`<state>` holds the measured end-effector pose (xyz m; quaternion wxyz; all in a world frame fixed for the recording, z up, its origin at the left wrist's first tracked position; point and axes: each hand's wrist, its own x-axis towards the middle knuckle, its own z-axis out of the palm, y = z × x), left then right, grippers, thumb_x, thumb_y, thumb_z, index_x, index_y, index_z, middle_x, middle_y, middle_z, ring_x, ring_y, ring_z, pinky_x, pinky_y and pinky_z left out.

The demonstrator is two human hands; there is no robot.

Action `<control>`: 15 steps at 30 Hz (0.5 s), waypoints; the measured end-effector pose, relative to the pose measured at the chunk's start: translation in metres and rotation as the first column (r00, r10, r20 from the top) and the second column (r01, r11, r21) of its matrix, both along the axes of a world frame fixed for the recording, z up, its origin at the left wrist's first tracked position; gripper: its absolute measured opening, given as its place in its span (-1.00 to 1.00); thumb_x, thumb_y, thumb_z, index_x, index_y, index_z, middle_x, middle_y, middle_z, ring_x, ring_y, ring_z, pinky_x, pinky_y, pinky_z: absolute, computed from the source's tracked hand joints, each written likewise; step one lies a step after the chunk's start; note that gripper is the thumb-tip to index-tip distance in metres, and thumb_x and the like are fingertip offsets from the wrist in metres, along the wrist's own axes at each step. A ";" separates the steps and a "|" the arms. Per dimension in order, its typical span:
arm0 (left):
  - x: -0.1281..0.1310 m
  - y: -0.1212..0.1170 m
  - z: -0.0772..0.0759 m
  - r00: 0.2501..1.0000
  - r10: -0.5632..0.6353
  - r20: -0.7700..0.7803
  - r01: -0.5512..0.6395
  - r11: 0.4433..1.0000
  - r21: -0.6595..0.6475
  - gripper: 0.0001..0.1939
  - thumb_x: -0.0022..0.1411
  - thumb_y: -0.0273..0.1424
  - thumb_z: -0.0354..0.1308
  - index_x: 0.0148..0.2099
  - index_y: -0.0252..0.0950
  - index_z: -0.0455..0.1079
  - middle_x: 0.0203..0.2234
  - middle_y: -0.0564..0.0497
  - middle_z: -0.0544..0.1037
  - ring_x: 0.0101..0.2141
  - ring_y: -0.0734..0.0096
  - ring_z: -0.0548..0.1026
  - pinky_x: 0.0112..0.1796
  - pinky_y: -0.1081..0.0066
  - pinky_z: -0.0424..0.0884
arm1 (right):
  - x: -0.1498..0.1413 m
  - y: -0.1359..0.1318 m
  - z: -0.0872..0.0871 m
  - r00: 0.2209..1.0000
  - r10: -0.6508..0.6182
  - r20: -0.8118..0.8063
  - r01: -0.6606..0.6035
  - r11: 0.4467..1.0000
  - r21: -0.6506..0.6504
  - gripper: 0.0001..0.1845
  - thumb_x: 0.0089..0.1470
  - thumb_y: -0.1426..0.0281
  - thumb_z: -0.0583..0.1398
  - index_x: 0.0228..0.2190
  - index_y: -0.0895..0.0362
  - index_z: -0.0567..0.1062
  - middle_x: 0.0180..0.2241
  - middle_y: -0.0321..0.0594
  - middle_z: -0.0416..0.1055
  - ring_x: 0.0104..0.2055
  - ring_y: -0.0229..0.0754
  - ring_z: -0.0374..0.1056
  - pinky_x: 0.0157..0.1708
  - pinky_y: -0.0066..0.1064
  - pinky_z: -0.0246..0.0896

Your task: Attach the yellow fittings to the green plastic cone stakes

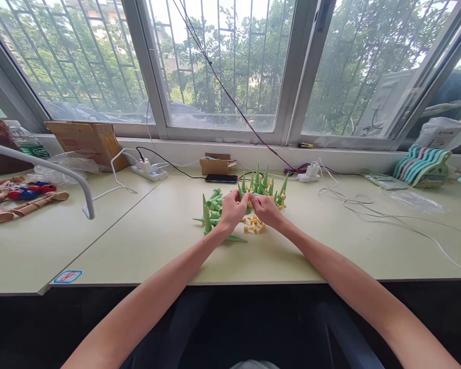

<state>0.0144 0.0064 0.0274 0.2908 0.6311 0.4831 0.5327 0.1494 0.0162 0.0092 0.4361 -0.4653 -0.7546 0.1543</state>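
My left hand [233, 209] is closed around a green pointed cone [239, 191], whose tip shows above the fingers. Pinched tight against it, my right hand [266, 210] holds something too small to make out. Small yellow pegs [254, 224] lie in a loose pile just below the meeting fingertips. To the left are several loose green cones and hollow green parts [214, 205], some lying and one upright. Behind my hands, several green cones with yellow pegs [266, 179] stand upright, partly hidden by my fingers.
A black phone [221, 179] lies behind the green pieces, before a small cardboard box [217, 164]. Power strips [149, 173] and loose cables [353, 200] run along the back and right. Wooden toys [30, 202] and a lamp arm [61, 166] are at left; teal hangers [422, 166] stand at right.
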 end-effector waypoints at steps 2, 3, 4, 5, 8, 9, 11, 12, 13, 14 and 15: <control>0.000 0.000 0.000 1.000 -0.001 -0.003 0.001 1.000 0.003 -0.68 0.18 -0.27 0.09 -0.53 -0.26 0.11 -0.62 0.12 0.22 -0.53 0.51 0.14 -0.44 0.42 0.11 | 0.000 0.000 0.000 1.000 -0.008 0.011 0.008 1.000 -0.007 -0.37 0.27 -0.02 -0.13 -0.69 0.09 0.01 -0.71 -0.33 0.03 -0.60 -0.31 -0.04 -0.51 -0.38 -0.13; 0.000 0.000 0.000 1.000 0.001 -0.003 -0.001 1.000 0.005 -0.68 0.18 -0.27 0.09 -0.53 -0.26 0.10 -0.62 0.12 0.22 -0.53 0.52 0.14 -0.44 0.42 0.11 | 0.000 0.000 0.000 1.000 -0.011 0.012 0.011 1.000 -0.005 -0.37 0.27 -0.02 -0.13 -0.69 0.09 0.02 -0.71 -0.33 0.03 -0.60 -0.30 -0.04 -0.51 -0.38 -0.13; 0.000 0.000 0.000 1.000 0.004 -0.002 -0.004 1.000 0.007 -0.67 0.19 -0.27 0.09 -0.53 -0.26 0.09 -0.62 0.13 0.21 -0.54 0.52 0.13 -0.44 0.42 0.11 | 0.000 0.000 0.000 1.000 -0.012 0.010 0.012 1.000 0.001 -0.37 0.28 -0.02 -0.14 -0.68 0.09 0.04 -0.70 -0.33 0.05 -0.59 -0.30 -0.02 -0.51 -0.38 -0.12; 0.001 0.000 0.000 1.000 0.008 0.000 -0.008 1.000 0.008 -0.66 0.19 -0.26 0.10 -0.54 -0.26 0.09 -0.62 0.13 0.21 -0.54 0.52 0.14 -0.44 0.42 0.11 | 0.000 0.000 0.001 1.000 -0.012 0.005 0.012 1.000 0.009 -0.38 0.28 -0.02 -0.14 -0.67 0.09 0.07 -0.69 -0.33 0.07 -0.59 -0.30 -0.01 -0.51 -0.39 -0.11; 0.001 0.000 0.001 1.000 0.017 0.013 -0.017 1.000 0.011 -0.66 0.19 -0.24 0.10 -0.53 -0.26 0.11 -0.61 0.12 0.25 -0.53 0.51 0.18 -0.43 0.42 0.14 | -0.001 -0.002 0.002 1.000 -0.015 -0.017 0.016 0.999 0.029 -0.41 0.30 0.01 -0.14 -0.62 0.10 0.17 -0.63 -0.31 0.18 -0.55 -0.28 0.06 -0.49 -0.40 -0.08; 0.001 0.000 0.001 1.000 0.020 0.018 -0.020 1.000 0.010 -0.68 0.19 -0.24 0.10 -0.52 -0.26 0.13 -0.61 0.11 0.28 -0.52 0.51 0.20 -0.42 0.42 0.15 | 0.000 -0.002 0.003 1.000 -0.020 -0.024 0.021 0.999 0.030 -0.43 0.30 0.02 -0.13 -0.60 0.10 0.19 -0.61 -0.31 0.21 -0.54 -0.28 0.08 -0.49 -0.40 -0.07; 0.001 0.000 0.000 0.999 0.024 0.029 -0.024 1.000 0.008 -0.71 0.19 -0.25 0.09 -0.50 -0.27 0.19 -0.59 0.09 0.32 -0.52 0.50 0.23 -0.42 0.42 0.16 | 0.000 -0.003 0.003 0.999 -0.036 -0.033 0.036 0.999 0.024 -0.46 0.30 0.04 -0.12 -0.58 0.10 0.19 -0.61 -0.31 0.22 -0.54 -0.28 0.09 -0.49 -0.40 -0.07; 0.000 0.001 0.000 0.999 0.027 0.033 -0.028 1.000 0.006 -0.72 0.20 -0.24 0.09 -0.48 -0.27 0.21 -0.58 0.09 0.33 -0.52 0.50 0.23 -0.43 0.43 0.17 | 0.000 -0.003 0.003 0.999 -0.040 -0.036 0.041 0.999 0.021 -0.48 0.30 0.04 -0.10 -0.58 0.09 0.18 -0.61 -0.32 0.21 -0.54 -0.28 0.08 -0.50 -0.41 -0.07; 0.000 0.001 0.000 0.999 0.031 0.035 -0.031 1.000 0.005 -0.73 0.20 -0.24 0.08 -0.47 -0.27 0.23 -0.58 0.09 0.34 -0.52 0.50 0.23 -0.44 0.43 0.17 | 0.000 -0.003 0.003 0.999 -0.038 -0.036 0.039 0.999 0.020 -0.49 0.29 0.05 -0.09 -0.58 0.09 0.17 -0.61 -0.32 0.20 -0.55 -0.28 0.08 -0.50 -0.41 -0.07; 0.000 0.002 -0.001 0.999 0.034 0.035 -0.034 0.999 0.006 -0.73 0.20 -0.24 0.08 -0.47 -0.27 0.23 -0.58 0.09 0.34 -0.53 0.50 0.23 -0.44 0.43 0.16 | 0.000 -0.004 0.003 0.999 -0.032 -0.036 0.033 0.999 0.019 -0.50 0.29 0.06 -0.08 -0.57 0.09 0.16 -0.61 -0.33 0.20 -0.55 -0.28 0.07 -0.50 -0.41 -0.07; -0.001 0.003 -0.001 0.999 0.036 0.031 -0.036 0.999 0.007 -0.73 0.20 -0.23 0.08 -0.47 -0.27 0.23 -0.58 0.09 0.33 -0.53 0.51 0.22 -0.45 0.43 0.16 | 0.000 -0.004 0.003 0.999 -0.022 -0.034 0.023 1.000 0.019 -0.51 0.29 0.08 -0.08 -0.57 0.09 0.17 -0.61 -0.33 0.20 -0.55 -0.29 0.07 -0.50 -0.41 -0.07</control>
